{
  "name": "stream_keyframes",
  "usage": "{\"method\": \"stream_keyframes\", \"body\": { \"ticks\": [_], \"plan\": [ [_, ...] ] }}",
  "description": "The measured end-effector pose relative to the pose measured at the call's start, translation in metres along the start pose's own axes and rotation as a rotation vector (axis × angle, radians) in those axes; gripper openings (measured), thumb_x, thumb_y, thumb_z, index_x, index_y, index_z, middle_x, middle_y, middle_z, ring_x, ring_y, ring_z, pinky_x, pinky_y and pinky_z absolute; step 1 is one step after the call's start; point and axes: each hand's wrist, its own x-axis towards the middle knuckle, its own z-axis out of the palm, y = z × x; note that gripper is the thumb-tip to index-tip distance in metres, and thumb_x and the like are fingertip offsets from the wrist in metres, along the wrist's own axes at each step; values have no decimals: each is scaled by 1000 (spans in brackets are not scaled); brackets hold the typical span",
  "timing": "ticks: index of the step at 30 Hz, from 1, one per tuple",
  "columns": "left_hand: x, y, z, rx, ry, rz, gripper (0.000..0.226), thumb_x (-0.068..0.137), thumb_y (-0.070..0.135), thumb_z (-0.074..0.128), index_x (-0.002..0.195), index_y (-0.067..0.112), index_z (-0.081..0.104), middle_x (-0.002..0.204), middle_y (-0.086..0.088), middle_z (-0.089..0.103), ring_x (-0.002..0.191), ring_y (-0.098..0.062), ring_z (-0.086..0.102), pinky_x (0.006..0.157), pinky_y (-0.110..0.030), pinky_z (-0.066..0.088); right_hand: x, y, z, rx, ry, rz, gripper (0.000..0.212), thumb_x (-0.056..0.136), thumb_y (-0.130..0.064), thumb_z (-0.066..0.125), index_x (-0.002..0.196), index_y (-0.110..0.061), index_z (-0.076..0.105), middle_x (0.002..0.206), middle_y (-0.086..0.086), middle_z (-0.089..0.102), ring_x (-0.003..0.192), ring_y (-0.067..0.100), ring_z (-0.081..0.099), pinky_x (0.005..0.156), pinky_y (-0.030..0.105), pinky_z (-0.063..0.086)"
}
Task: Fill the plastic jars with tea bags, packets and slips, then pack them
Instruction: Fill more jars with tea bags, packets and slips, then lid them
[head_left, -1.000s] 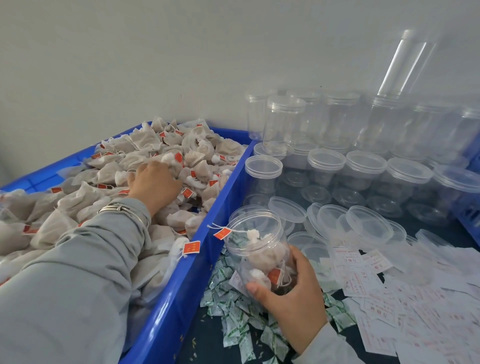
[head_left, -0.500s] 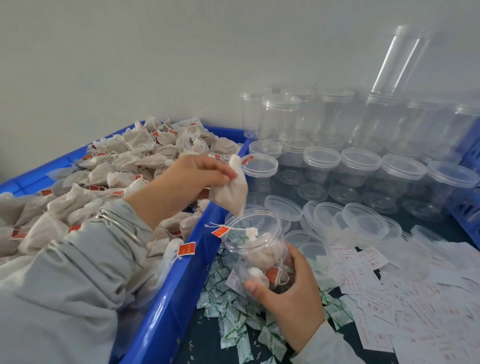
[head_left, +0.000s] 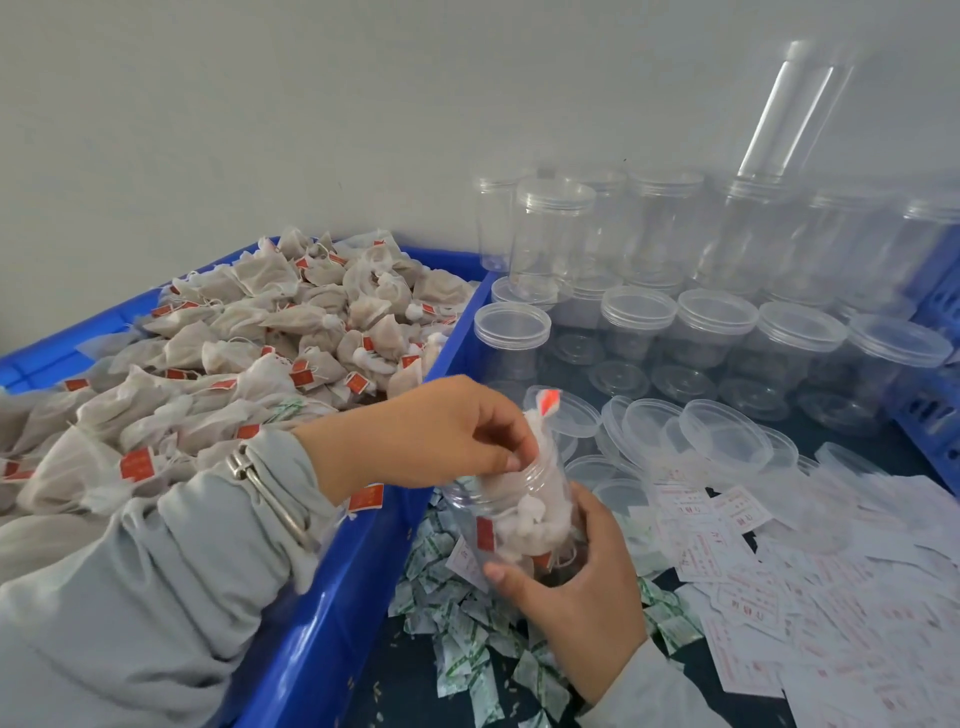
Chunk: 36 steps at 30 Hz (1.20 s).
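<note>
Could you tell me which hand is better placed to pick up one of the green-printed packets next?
Probably the left hand: it only pinches a tea bag at the jar mouth, while the right hand grips the jar.

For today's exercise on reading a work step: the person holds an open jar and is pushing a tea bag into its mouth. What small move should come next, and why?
Probably the left hand should let go of the tea bag, now partly inside the jar, and return to the blue crate for another. The right hand grips the jar, which looks only partly full.
</note>
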Motion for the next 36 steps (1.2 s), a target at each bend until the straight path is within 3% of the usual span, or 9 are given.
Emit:
{"method": "stream_keyframes", "body": {
  "ticks": [4, 7, 11, 13, 17, 20, 24, 31, 36],
  "plan": [
    [-5, 7, 6, 205, -126, -52, 27, 98, 15, 41, 85, 1, 60, 69, -5, 58, 56, -2, 41, 61, -17, 38, -2, -4, 0, -54, 36, -29, 89, 31, -58, 80, 110, -45, 43, 118, -14, 53, 111, 4, 54, 96, 31, 47],
    [-3, 9, 10, 314, -123, -57, 32, 98, 8, 36, 68, 5, 46, 63, 3, 37, 54, -5, 34, 60, -17, 30, -4, -7, -2, -75, 71, -53, 90, 30, -59, 77, 111, -43, 42, 116, -15, 50, 110, 2, 53, 94, 24, 46],
    [-5, 12, 14, 332, -1, -65, 16, 98, 6, 32, 85, -3, 35, 76, 3, 34, 67, -12, 30, 70, -21, 28, -5, -10, -2, -89, 71, -78, 91, 32, -61, 75, 115, -42, 42, 112, -18, 49, 105, -6, 51, 87, 7, 42],
    [-8, 13, 10, 406, 113, 33, 34, 95, 28, 38, 71, 6, 48, 67, 4, 45, 60, -12, 40, 65, -25, 38, -4, -10, -3, -67, 71, -83, 87, 34, -61, 76, 113, -41, 45, 111, -18, 52, 103, -6, 53, 86, 11, 44],
    [-2, 7, 0, 192, 377, 131, 27, 76, 63, 49, 88, 42, 62, 101, 20, 56, 91, 10, 51, 77, -13, 44, 0, -11, -6, 80, 54, -59, 89, 42, -58, 80, 122, -31, 51, 114, -8, 62, 101, 3, 63, 81, 23, 55],
    [-4, 4, -2, -37, 220, 25, 60, 54, 77, 61, 108, 56, 43, 119, 27, 50, 110, 11, 50, 92, -18, 48, 0, -14, -6, 208, 44, -86, 90, 42, -73, 77, 117, -30, 53, 105, -8, 69, 95, 6, 67, 71, 17, 54],
    [-1, 0, 13, -51, 73, -22, 105, 43, 71, 71, 136, 46, 28, 124, 26, 53, 113, 8, 52, 102, -27, 43, 4, -19, -6, 266, -42, -144, 88, 53, -76, 72, 119, -24, 49, 113, -19, 66, 102, 3, 65, 78, 12, 50],
    [4, -5, 13, -56, 478, 7, 95, 39, 80, 69, 121, 38, 45, 99, 30, 62, 92, 15, 58, 77, -11, 47, 14, -5, -13, -301, -328, -49, 78, 67, -42, 82, 129, -37, 34, 119, -24, 50, 113, -9, 49, 93, 3, 37],
    [8, -14, 4, -108, 733, -23, 104, 35, 80, 68, 126, 36, 42, 103, 25, 58, 100, 9, 55, 84, -16, 45, 10, 6, -8, -799, -496, -192, 69, 81, -55, 64, 140, -24, 47, 146, -9, 30, 136, 7, 24, 109, 12, 13]
  ]
}}
